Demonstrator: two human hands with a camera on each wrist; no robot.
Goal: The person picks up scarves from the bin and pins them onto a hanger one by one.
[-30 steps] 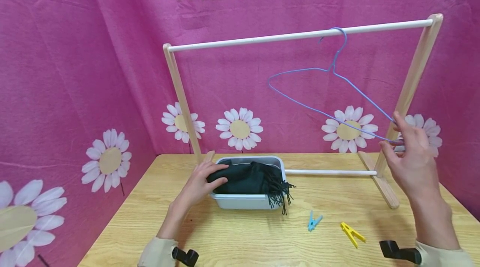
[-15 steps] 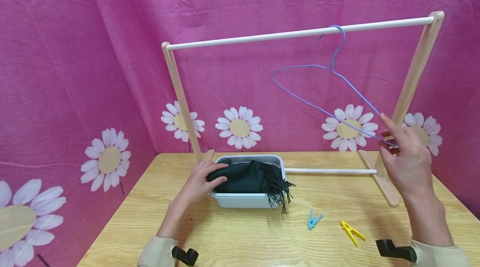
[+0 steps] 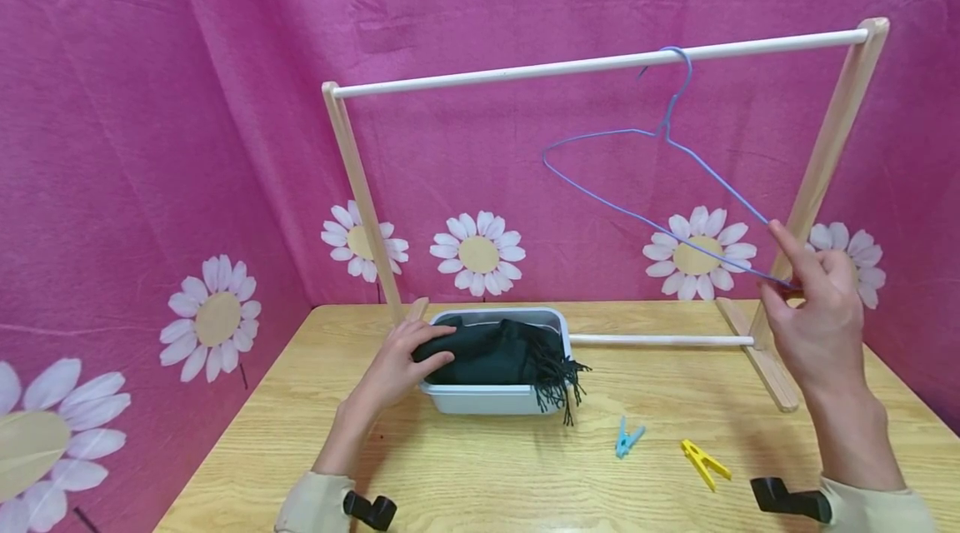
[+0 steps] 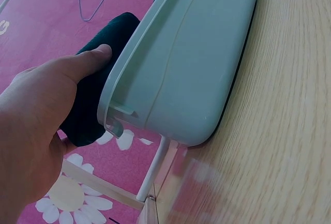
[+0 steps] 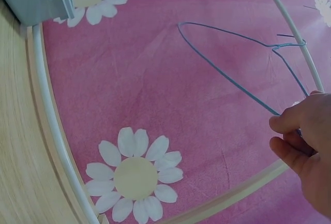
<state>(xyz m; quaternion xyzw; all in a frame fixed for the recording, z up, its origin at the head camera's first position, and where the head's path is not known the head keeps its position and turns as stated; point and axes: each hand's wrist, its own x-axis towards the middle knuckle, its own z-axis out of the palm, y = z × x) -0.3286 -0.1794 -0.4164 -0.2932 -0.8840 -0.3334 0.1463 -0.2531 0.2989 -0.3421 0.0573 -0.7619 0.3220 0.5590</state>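
Left hand (image 3: 393,362) gripping dark cloth (image 3: 480,356), right hand (image 3: 821,321) pinching blue hanger (image 3: 667,132) (hooked over white rail (image 3: 585,66))

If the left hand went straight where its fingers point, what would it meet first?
More of the dark cloth that the left hand grips, then probably the light bin; depth is unclear.

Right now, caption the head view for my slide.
Left grip on fringed dark cloth in a tub, right grip holding a blue hanger hooked over a white rail.
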